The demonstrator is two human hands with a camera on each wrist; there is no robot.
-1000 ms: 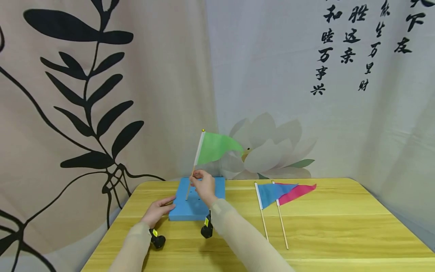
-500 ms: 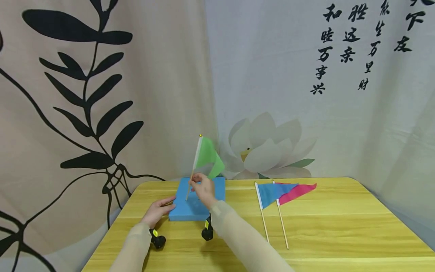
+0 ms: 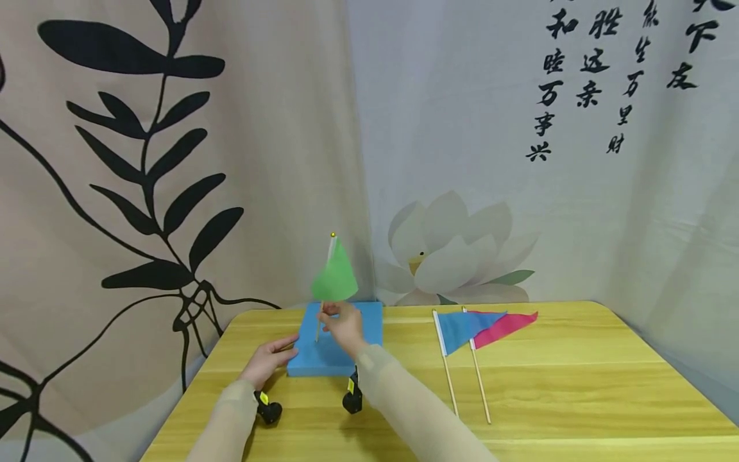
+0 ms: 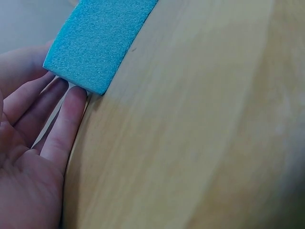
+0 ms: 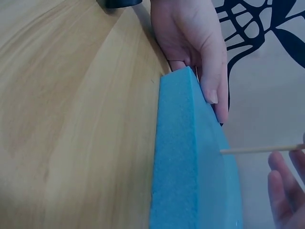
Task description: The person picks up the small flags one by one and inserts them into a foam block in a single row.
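A thick blue foam block (image 3: pixel 337 359) lies flat on the table. My left hand (image 3: pixel 267 362) touches its left side with extended fingers, and the left wrist view shows the fingertips against the foam's end face. Above the block my right hand (image 3: pixel 346 326) pinches the thin wooden stick of a green flag (image 3: pixel 336 274) between thumb and fingers. The flag stands nearly upright, its cloth hanging toward the front. In the right wrist view the lower end of the stick (image 5: pixel 259 150) meets the block's top surface; how deep it goes cannot be seen.
On the table (image 3: pixel 577 398), a blue pennant flag (image 3: pixel 464 328) and a pink pennant flag (image 3: pixel 505 328) lie to the right of the block, their cloths overlapping. Behind the table hangs a printed curtain (image 3: pixel 288 160). Both wrists carry small black cameras.
The green flag has become more upright and a little lower. Its cloth has swung from pointing right to hanging in front. My right hand shifted slightly down; the left hand stayed put.
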